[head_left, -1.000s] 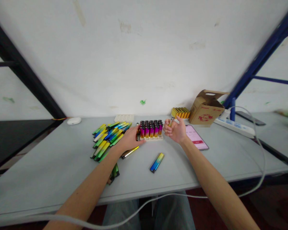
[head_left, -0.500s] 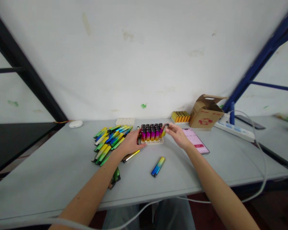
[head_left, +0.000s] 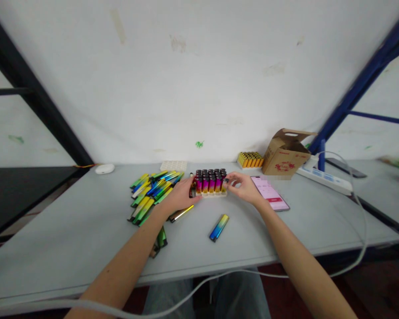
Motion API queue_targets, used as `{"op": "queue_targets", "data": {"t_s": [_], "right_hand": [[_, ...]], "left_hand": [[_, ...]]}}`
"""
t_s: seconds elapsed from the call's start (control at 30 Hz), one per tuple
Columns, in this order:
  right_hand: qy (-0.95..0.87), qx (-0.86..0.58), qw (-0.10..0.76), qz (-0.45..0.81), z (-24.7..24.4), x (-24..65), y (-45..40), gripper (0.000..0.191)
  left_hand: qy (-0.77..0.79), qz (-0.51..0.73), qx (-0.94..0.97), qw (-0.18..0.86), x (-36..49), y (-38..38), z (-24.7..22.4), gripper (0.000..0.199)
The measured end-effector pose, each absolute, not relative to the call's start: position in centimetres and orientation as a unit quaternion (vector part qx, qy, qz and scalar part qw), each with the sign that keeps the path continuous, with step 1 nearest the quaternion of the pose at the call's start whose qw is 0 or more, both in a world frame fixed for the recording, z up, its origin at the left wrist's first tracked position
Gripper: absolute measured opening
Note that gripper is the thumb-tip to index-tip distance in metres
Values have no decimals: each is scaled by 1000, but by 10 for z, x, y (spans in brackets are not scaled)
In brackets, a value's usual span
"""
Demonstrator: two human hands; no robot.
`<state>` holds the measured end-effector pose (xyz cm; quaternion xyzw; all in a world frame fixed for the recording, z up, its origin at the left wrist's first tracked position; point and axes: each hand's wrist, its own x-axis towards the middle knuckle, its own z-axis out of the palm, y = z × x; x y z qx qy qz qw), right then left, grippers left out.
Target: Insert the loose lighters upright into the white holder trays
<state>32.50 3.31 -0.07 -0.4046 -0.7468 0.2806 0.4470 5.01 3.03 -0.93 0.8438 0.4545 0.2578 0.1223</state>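
Several purple-and-yellow lighters (head_left: 212,182) with black tops stand upright in rows in a white tray (head_left: 214,194). My left hand (head_left: 180,193) is wrapped round the tray's left end, its thumb at the front corner. At the tray's right end my right hand (head_left: 243,187) pinches a lighter (head_left: 225,181) by its top; the lower part is mostly hidden. To the left of the tray lies a loose pile of green, yellow and blue lighters (head_left: 144,210). One blue-and-yellow lighter (head_left: 219,228) lies alone in front of the tray.
Behind the pile sits a white perforated tray (head_left: 173,166). At the back right are a block of yellow-orange objects (head_left: 250,161), an open cardboard box (head_left: 286,155) and a power strip (head_left: 329,180). A phone (head_left: 273,195) lies beside my right hand. A white cable (head_left: 364,226) crosses the front edge.
The lighter in my right hand has gone down into the right end of the tray. My left hand stays at the tray's left side. The view has tilted slightly.
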Motion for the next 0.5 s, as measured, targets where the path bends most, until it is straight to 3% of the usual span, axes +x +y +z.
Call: {"op": "queue_targets", "data": {"t_s": [0.2, 0.33, 0.5], "right_hand": [[-723, -421, 463, 294, 0, 324, 32, 36], [-745, -433, 448, 238, 1, 324, 31, 23], [-731, -444, 483, 189, 3, 326, 32, 32]], "left_hand": [[449, 289, 830, 160, 42, 32, -5, 66], [475, 318, 805, 159, 33, 35, 0, 51], [511, 363, 767, 136, 24, 39, 4, 38]]}}
